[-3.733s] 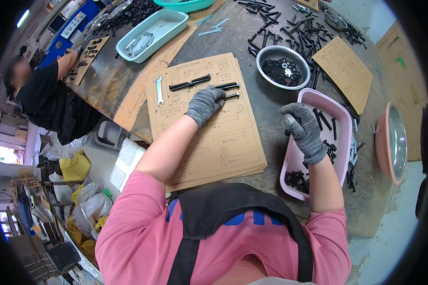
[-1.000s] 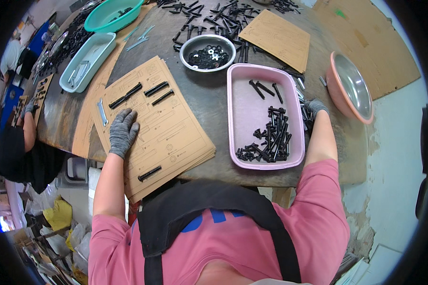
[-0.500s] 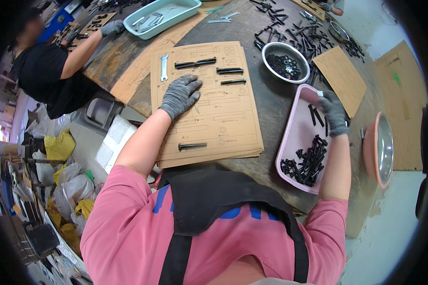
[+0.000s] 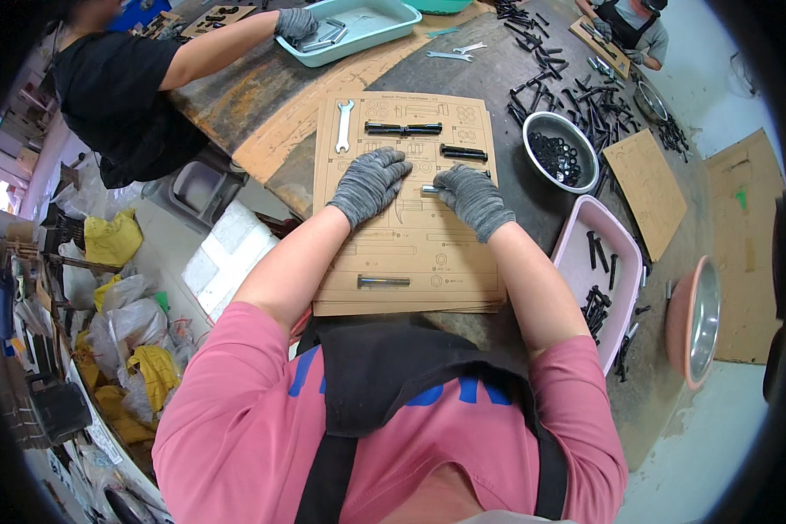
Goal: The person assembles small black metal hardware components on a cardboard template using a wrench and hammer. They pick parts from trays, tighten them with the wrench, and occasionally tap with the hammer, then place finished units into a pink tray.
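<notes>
My left hand [image 4: 373, 186], in a grey knit glove, lies with fingers stretched out on a stack of printed cardboard sheets [image 4: 467, 262]. My right hand [image 4: 475, 203], gloved alike, is closed over the sheet to its right. A short silver metal rod [image 4: 430, 189] sticks out from under its fingertips; the rest is hidden. Above the hands lie an open-end wrench [image 4: 345, 127], long black bolts [image 4: 403, 128] set end to end and shorter black bolts [image 4: 464, 153]. Another bolt [image 4: 384, 280] rests near the sheet's lower edge.
Right of the sheets stand a metal bowl of black nuts or washers [image 4: 554, 161] and a pink tray [image 4: 576, 229] with black bolts. Loose bolts [image 4: 585, 100] cover the far table. A teal tray [image 4: 384, 39] is at a co-worker's hand [image 4: 296, 25]; another person works far right.
My right hand has moved left from the pink tray onto the cardboard, where the silver rod now shows. My left hand stays on the sheet. The co-worker's hand has moved into the teal tray.
</notes>
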### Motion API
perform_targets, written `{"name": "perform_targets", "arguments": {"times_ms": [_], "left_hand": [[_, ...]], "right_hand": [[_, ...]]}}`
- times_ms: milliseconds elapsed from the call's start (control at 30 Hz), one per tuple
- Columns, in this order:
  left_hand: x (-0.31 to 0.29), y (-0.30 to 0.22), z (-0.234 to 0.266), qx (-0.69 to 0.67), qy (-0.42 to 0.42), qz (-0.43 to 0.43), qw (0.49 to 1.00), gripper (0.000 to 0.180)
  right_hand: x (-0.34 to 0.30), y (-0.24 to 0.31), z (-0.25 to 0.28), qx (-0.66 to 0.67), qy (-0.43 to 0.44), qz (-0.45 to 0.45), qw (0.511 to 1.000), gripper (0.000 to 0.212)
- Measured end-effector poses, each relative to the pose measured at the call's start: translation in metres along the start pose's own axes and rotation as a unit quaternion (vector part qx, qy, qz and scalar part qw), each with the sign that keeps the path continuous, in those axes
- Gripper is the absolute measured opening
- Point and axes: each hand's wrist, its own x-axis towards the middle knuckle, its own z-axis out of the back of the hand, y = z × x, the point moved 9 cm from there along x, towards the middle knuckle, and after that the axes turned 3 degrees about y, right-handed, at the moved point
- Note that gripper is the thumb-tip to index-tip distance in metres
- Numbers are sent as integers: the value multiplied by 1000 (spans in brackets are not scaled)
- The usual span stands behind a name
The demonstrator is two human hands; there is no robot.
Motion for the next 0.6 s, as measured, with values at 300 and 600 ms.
{"name": "perform_targets", "arguments": {"times_ms": [300, 600], "left_hand": [[-1, -1, 2, 2, -4, 6, 1000, 30], [1, -4, 2, 12, -3, 11, 1000, 27]], "right_hand": [[-17, 3, 21, 36, -101, 33, 994, 21], [-79, -120, 95, 147, -198, -28, 969, 20]]}}
